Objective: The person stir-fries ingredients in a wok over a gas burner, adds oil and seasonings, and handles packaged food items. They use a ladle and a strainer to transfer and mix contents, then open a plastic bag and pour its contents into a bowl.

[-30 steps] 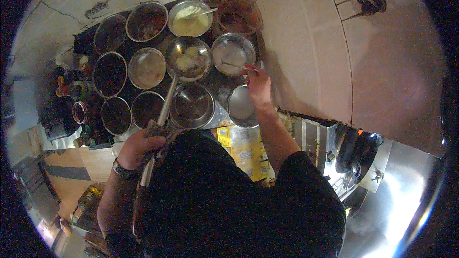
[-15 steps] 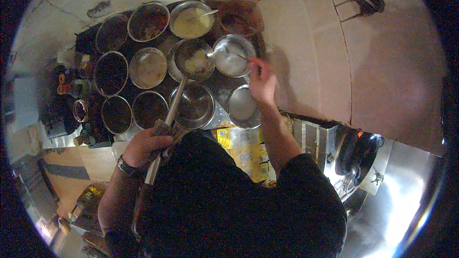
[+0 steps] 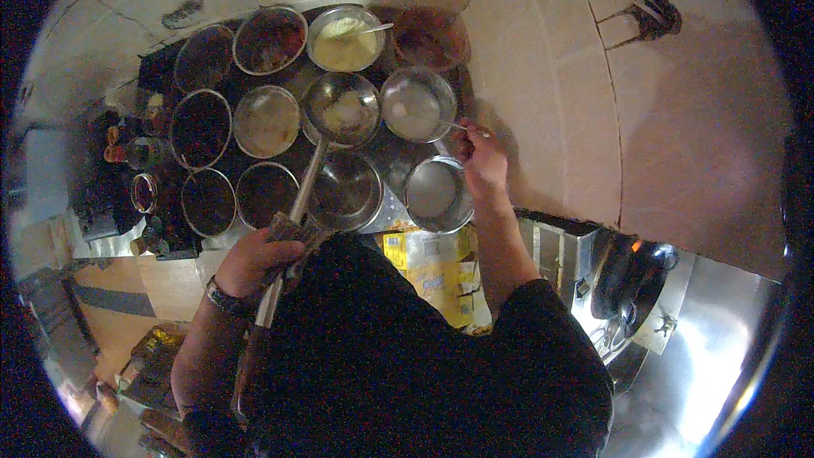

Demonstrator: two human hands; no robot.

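My left hand (image 3: 254,261) is closed round the long metal handle of a big ladle (image 3: 342,108), with a greyish cloth (image 3: 292,231) bunched at the grip. The ladle's round bowl hangs over the middle of several metal tubs, and some pale stuff lies in it. At the right, my right hand (image 3: 486,161) pinches a thin metal spoon (image 3: 455,126) beside the rim of a round tub (image 3: 417,107) with whitish contents. The spoon's tip reaches that rim; what it carries, if anything, is too small to tell. Nearer me stands another tub (image 3: 434,191) of white contents.
Behind are a tub of pale yellow food (image 3: 346,44) with a spoon in it and a reddish tub (image 3: 430,38). Dark tubs (image 3: 202,130) and bottles (image 3: 144,153) stand left. A tiled wall (image 3: 551,102) rises right, above a stove (image 3: 623,280). Yellow boxes (image 3: 437,267) sit below.
My right hand has drawn the spoon out of the white tub, moving right and slightly towards me. My left hand keeps its grip on the ladle, which has barely shifted.
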